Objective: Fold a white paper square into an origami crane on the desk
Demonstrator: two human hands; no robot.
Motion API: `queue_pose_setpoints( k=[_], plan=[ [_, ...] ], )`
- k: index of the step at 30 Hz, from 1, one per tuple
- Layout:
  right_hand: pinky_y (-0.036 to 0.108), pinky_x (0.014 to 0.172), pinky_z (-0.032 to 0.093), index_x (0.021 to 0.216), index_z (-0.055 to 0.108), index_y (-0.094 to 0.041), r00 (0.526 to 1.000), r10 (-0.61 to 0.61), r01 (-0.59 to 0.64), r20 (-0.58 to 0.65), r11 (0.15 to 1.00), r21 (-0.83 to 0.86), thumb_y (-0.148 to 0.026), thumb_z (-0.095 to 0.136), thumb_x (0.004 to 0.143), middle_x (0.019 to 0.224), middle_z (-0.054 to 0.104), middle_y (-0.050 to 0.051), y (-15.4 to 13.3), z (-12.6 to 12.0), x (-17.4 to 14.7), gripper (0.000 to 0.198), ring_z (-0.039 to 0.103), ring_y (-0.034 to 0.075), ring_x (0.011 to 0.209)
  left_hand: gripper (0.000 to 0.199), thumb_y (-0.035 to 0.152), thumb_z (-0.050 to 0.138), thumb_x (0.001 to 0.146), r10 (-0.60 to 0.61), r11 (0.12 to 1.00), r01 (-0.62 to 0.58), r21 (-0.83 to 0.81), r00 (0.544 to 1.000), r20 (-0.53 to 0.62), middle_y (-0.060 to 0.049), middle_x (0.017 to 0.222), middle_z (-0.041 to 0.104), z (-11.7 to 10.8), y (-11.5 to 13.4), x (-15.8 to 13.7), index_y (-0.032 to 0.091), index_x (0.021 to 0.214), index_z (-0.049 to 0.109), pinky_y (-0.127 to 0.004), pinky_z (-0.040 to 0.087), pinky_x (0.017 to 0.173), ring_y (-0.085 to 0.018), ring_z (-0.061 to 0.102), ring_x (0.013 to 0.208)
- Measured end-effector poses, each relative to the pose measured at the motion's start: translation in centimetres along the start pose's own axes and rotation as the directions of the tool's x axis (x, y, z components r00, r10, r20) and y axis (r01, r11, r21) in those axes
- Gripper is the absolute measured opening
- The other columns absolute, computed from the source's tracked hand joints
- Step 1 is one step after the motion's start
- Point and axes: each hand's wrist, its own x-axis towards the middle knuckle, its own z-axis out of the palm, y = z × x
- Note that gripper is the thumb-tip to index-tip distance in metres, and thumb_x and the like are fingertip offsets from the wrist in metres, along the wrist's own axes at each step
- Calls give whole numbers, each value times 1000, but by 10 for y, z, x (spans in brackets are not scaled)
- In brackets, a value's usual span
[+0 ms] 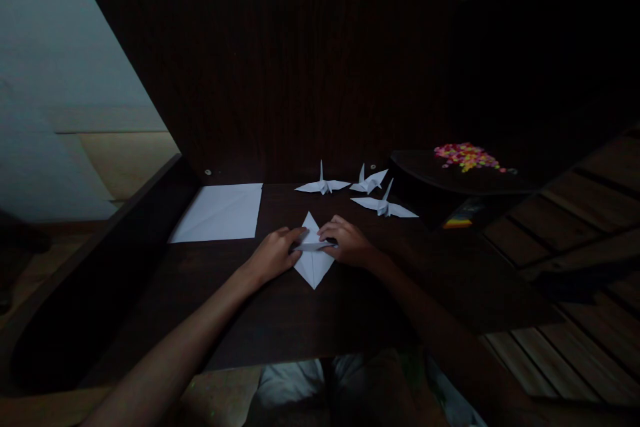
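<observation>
A partly folded white origami paper (314,269) lies on the dark desk, one point toward me and the other away. A flap stands raised across its middle. At its left edge my left hand (274,253) grips the flap between thumb and fingers. My right hand (347,241) pinches the flap's right end, fingertips resting on the upper part of the paper. Three finished paper cranes stand just beyond: one crane (324,185) in the middle, another crane (370,181) to its right, and a nearer crane (385,205) with wings spread.
White paper sheets (220,213) lie flat at the desk's left. On a raised dark shelf (415,167) at right sits a pile of small colourful pieces (467,156). A tall dark panel (280,67) closes off the back, and a low side wall (100,267) bounds the left.
</observation>
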Motion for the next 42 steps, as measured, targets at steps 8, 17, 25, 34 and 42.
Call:
queue_pose_setpoints(
  k=[8,17,25,34,42],
  plan=[
    [37,87,44,82,71,-16,985,174,-174,-2,985,10,-28,61,84,97,67,10,-1,4,7,16,55,24,95,39,25,55,84,-150,987,145,-71,986,-73,-14,108,66,4,7,7,14,122,59,-36,45,92,-30,63,100],
    [28,77,44,88,73,-12,939,344,-343,0,937,68,-26,63,77,90,71,8,-8,1,15,20,63,21,82,40,17,58,80,-296,948,273,-161,945,-141,-7,109,70,4,14,9,18,120,58,-31,48,87,-23,67,90],
    [23,64,42,91,71,-13,917,398,-396,12,906,147,-18,63,68,84,71,5,-11,-3,16,25,62,18,76,49,6,57,77,-315,944,286,-164,930,-191,-9,119,67,6,12,11,16,125,53,-34,47,97,-24,64,107],
    [23,54,34,72,66,-14,919,372,-391,128,900,192,-36,67,72,64,62,1,-27,-7,12,21,53,13,60,48,10,64,75,-252,963,226,-144,946,-203,-9,119,67,0,1,12,17,121,57,-37,48,99,-25,64,108],
    [31,73,42,70,67,-15,982,143,-161,120,975,153,-53,65,78,75,64,5,-23,-7,6,38,58,20,79,53,7,52,81,30,999,-34,-19,983,-180,-12,133,58,0,-7,10,12,134,47,-39,45,105,-24,57,120]
  ],
)
